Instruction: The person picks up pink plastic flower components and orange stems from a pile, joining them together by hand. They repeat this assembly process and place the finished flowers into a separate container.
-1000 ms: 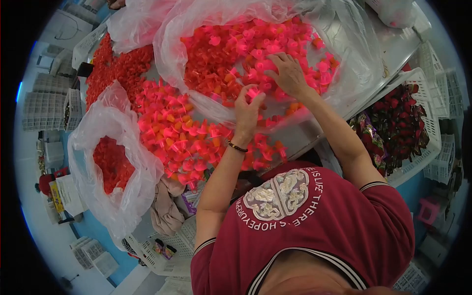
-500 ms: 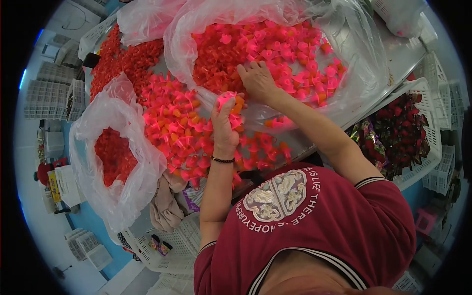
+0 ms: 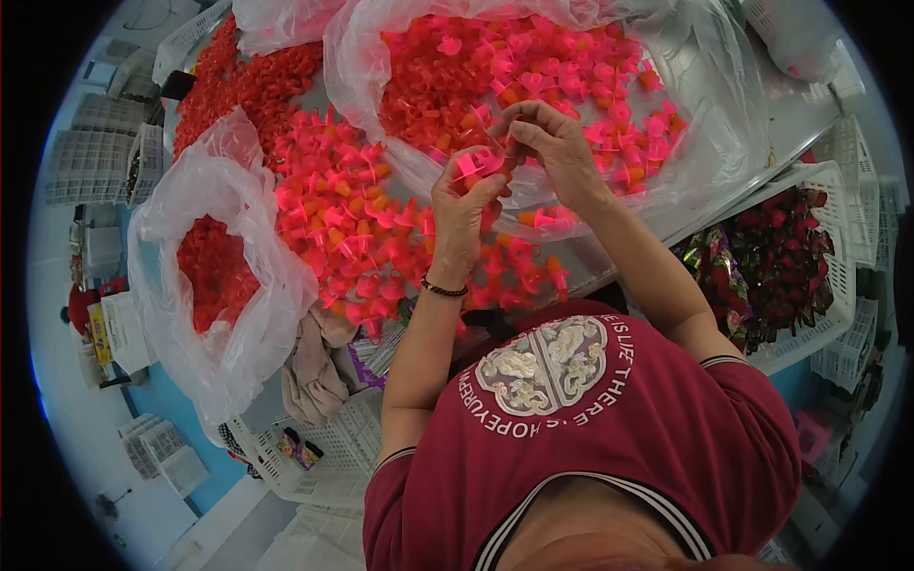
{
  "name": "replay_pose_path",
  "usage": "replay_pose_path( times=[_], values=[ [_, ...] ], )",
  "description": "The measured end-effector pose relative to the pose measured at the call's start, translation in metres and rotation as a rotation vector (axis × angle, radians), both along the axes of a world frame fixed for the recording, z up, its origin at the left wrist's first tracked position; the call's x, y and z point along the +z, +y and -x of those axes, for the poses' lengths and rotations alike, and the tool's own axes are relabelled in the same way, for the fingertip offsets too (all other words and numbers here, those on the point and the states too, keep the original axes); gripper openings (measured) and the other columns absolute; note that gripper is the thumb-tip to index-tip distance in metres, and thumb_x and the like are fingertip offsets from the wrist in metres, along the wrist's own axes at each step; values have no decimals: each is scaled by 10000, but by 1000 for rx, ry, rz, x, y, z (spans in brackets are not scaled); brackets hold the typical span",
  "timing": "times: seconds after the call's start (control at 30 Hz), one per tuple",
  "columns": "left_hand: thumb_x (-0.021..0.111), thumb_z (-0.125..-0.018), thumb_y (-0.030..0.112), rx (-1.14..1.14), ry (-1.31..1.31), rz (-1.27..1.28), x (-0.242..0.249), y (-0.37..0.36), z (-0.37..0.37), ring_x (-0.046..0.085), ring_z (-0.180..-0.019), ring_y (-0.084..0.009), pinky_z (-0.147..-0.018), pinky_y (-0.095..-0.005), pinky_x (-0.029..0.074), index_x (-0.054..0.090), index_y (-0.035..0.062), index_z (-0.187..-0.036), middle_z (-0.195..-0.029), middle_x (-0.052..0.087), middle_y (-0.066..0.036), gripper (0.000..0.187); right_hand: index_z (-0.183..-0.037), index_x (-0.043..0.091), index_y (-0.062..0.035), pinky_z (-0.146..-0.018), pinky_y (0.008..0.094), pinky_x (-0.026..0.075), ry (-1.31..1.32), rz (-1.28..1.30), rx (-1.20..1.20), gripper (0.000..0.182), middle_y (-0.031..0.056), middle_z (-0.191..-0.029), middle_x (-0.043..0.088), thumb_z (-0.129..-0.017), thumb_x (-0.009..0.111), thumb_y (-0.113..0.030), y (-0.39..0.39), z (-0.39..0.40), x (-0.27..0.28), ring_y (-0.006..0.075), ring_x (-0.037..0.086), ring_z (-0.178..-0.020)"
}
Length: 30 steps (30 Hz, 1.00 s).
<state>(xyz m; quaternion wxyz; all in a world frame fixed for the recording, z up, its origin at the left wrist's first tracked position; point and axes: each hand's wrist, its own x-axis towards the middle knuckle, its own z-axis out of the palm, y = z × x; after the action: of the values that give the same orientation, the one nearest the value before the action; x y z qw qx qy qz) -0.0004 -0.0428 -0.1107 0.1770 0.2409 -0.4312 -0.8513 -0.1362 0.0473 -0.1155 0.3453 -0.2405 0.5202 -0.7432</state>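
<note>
My left hand [image 3: 464,205], with a beaded bracelet at its wrist, is closed round several pink and orange plastic pieces [image 3: 479,166]. Just right of it, my right hand [image 3: 557,152] has thumb and fingers pinched together close to those pieces; what is between them is too small to make out. Both hands are above the near edge of an open clear plastic bag [image 3: 357,76]. Inside the bag lie small red parts [image 3: 419,95] on the left and pink parts with orange ones [image 3: 619,119] on the right. More pink and orange pieces [image 3: 352,233] are heaped left of my left arm.
A clear bag of red parts [image 3: 219,276] hangs at the table's left side. Loose red parts [image 3: 248,90] lie at the back left. On the right, a white basket [image 3: 836,276] holds dark red items. Another white basket [image 3: 352,447] is below, beside a beige cloth [image 3: 314,371].
My right hand has lifted off the red parts and moved right, beside my left hand. My left hand has shifted up and to the right with its pieces. The view has moved slightly.
</note>
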Motion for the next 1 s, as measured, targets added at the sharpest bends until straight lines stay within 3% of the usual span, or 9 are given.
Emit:
replay_pose_path(
  times=[0.13, 0.3, 0.37, 0.47, 0.57, 0.77, 0.83, 0.87, 1.0],
  values=[
    [665, -798, 19, 27, 36, 154, 0, 1, 1, 596, -715, -100, -613, -211, 474, 578, 42, -1106, -915, 661, -54, 321, -1058, 615, -22, -689, 252, 491, -147, 106, -19, 184, 76, -926, 670, -933, 533, -129, 7, -6, 11, 105, 580, -745],
    [655, -818, 41, -15, 43, 316, 11, 0, -2, 583, -704, -80, -612, -206, 472, 578, 27, -1098, -900, 665, -60, 291, -986, 654, -27, -697, 254, 478, -104, 44, -9, 167, 56, -868, 663, -927, 548, -141, 11, -5, 14, 104, 571, -733],
    [647, -830, 52, -216, -19, 262, 26, -1, -8, 584, -689, -76, -593, -204, 469, 563, 20, -1121, -866, 667, -62, 305, -963, 664, -26, -696, 249, 471, -72, 6, -8, 165, 50, -843, 660, -924, 552, -141, 11, -5, 13, 100, 566, -728],
    [650, -831, 69, -233, 36, 97, 13, -2, -9, 594, -668, -89, -531, -210, 464, 546, 26, -1172, -917, 677, -103, 359, -946, 672, -22, -690, 239, 455, -98, -45, 2, 166, 40, -807, 657, -916, 565, -146, 11, -6, 14, 90, 555, -716],
    [634, -840, 58, -269, 44, -37, 18, -4, -11, 553, -628, -64, -540, -201, 444, 562, 32, -1141, -847, 665, -64, 311, -944, 670, -10, -683, 230, 450, -91, -55, 37, 159, 31, -781, 652, -903, 582, -137, 14, -6, 17, 86, 552, -706],
    [634, -833, 104, -299, 78, -5, -2, -11, -12, 602, -682, -119, -542, -250, 512, 560, 36, -1128, -909, 662, -88, 312, -921, 658, 10, -694, 236, 469, 209, -233, 139, 140, 33, -790, 656, -879, 588, -104, 19, 5, 22, 72, 573, -746],
    [615, -818, 80, -414, -52, 101, -5, -20, -14, 638, -749, -150, -574, -267, 542, 558, 24, -1140, -935, 648, -77, 332, -904, 651, 14, -696, 254, 481, 401, -260, 196, 128, 44, -785, 660, -858, 594, -91, 20, 7, 18, 85, 593, -754],
    [621, -814, 58, -352, -60, 56, 6, -10, -12, 563, -609, -76, -500, -206, 429, 584, 31, -1027, -801, 637, -35, 218, -895, 648, 14, -692, 264, 486, 539, -267, 216, 120, 51, -780, 663, -846, 599, -83, 21, 12, 13, 96, 603, -752],
    [604, -793, 43, -332, -130, 69, 1, -12, -10, 622, -698, -150, -529, -243, 486, 574, -3, -1110, -849, 647, -75, 322, -842, 607, -20, -632, 353, 469, 756, -312, 186, 147, 129, -733, 620, -819, 594, -165, 24, 10, 10, 252, 616, -680]
  ],
)
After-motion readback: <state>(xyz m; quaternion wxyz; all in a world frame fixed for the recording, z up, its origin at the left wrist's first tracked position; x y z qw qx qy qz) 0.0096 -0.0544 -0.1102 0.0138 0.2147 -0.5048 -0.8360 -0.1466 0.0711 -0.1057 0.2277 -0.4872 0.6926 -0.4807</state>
